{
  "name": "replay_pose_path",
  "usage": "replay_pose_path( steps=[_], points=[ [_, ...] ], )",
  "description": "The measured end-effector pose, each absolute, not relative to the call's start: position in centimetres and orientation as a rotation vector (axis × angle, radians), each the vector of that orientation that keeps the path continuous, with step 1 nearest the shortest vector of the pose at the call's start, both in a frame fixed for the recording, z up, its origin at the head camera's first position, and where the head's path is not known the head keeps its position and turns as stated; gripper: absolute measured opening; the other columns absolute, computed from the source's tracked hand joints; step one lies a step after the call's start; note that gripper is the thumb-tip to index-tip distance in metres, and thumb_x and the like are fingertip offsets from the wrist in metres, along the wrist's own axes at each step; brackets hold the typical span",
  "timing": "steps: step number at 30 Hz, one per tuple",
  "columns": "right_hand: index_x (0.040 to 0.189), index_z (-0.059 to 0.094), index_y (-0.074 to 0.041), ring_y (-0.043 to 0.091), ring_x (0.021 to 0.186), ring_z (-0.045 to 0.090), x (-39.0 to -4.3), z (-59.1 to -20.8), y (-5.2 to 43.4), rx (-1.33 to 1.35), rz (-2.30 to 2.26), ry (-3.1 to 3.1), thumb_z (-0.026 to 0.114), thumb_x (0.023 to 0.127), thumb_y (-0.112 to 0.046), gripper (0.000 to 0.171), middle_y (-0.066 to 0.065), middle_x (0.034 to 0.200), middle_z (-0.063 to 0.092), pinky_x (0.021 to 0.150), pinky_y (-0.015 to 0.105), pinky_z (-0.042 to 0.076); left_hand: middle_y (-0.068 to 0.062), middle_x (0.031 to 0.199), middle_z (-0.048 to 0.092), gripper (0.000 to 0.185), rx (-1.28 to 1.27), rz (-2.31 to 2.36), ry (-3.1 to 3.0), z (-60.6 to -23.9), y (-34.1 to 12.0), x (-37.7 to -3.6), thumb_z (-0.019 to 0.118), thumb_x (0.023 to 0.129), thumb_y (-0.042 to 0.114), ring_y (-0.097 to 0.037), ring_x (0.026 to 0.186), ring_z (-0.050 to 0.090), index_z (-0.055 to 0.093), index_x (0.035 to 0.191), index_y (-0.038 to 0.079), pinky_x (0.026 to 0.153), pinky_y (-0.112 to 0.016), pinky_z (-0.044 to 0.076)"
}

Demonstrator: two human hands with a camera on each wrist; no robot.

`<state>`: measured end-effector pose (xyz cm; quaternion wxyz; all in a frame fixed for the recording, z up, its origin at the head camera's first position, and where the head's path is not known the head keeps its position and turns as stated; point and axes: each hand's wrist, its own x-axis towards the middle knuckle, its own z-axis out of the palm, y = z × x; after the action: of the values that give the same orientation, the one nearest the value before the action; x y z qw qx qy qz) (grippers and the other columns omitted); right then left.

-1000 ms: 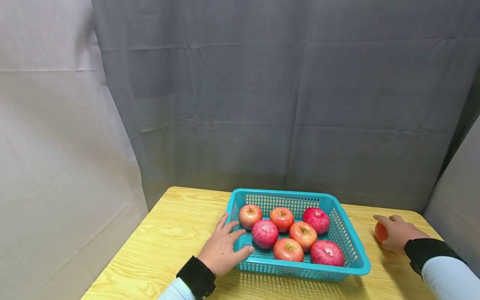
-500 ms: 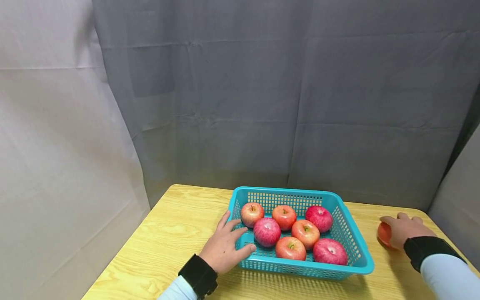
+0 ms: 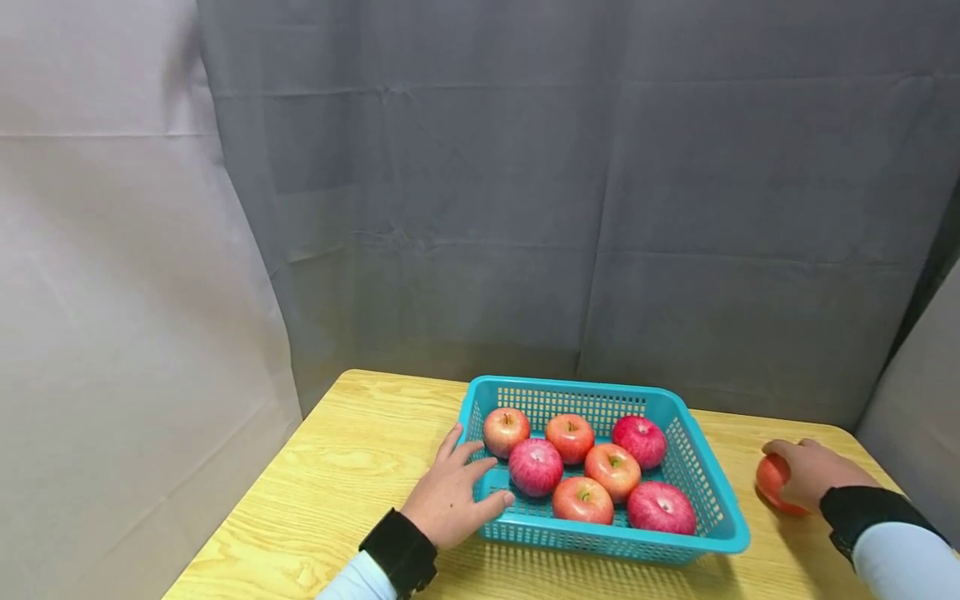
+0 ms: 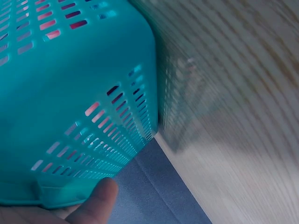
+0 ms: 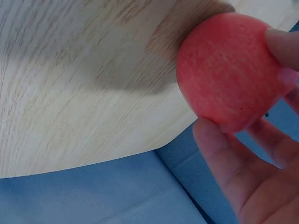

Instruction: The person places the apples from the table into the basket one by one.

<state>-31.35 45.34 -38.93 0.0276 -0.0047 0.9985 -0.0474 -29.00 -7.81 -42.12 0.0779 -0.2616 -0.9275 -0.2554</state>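
My right hand (image 3: 821, 477) grips a red apple (image 3: 772, 483) at the right side of the table; in the head view the hand covers part of the fruit. Seen from the right wrist, the thumb and fingertips curl round the apple (image 5: 229, 70), which sits close over the wooden surface. A turquoise plastic basket (image 3: 570, 385) holds several red and pink apples (image 3: 611, 471). Across its left rim rests my left hand (image 3: 450, 504), fingers spread and fairly straight. From the left wrist, a fingertip (image 4: 105, 191) shows at the rim beside the slotted basket wall (image 4: 84, 60).
Pale wooden table (image 3: 322, 492) extends left of the basket and between it and my right hand. Its far edge meets a grey cloth backdrop (image 3: 480, 208). Light cloth (image 3: 112, 333) hangs along the left, with another panel at the right edge.
My right hand has settled round the apple, turning slightly so that more of the fruit shows. The left hand stays on the basket rim, and the view has shifted a little.
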Motion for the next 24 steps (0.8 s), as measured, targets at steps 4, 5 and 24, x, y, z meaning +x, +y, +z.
replay_pose_path(
  steps=[4,5,24],
  points=[
    [0.122,0.060,0.003,0.038,0.079,0.056,-31.0,-38.4,45.2,-0.016,-0.162,3.056,0.084,0.073,-0.021,0.060,0.025,0.095,0.059,0.071,0.060,0.050,-0.006,0.147,0.050,0.075,-0.776,-0.752,-2.784,-42.1,-7.8,-29.1,0.044,0.094,0.072,-0.037,0.151,0.016,0.067,0.134,0.012,0.103,-0.054,0.046],
    [0.122,0.061,0.003,0.037,0.079,0.055,-30.9,-38.2,45.2,-0.016,-0.168,3.049,0.083,0.073,-0.022,0.060,0.025,0.096,0.059,0.070,0.060,0.050,-0.007,0.147,0.050,0.075,-0.778,-0.748,-2.784,-42.1,-7.7,-29.1,0.044,0.094,0.072,-0.037,0.151,0.016,0.067,0.134,0.012,0.103,-0.054,0.046],
    [0.120,0.066,-0.009,0.029,0.075,0.055,-29.7,-33.0,40.6,-0.285,-0.151,3.308,0.089,0.069,-0.037,0.063,0.014,0.099,0.058,0.058,0.045,0.052,-0.009,0.146,0.051,0.075,-0.798,-0.742,-2.773,-42.0,-7.8,-28.8,0.045,0.095,0.070,-0.039,0.150,0.016,0.068,0.133,0.010,0.105,-0.053,0.044]
  ],
)
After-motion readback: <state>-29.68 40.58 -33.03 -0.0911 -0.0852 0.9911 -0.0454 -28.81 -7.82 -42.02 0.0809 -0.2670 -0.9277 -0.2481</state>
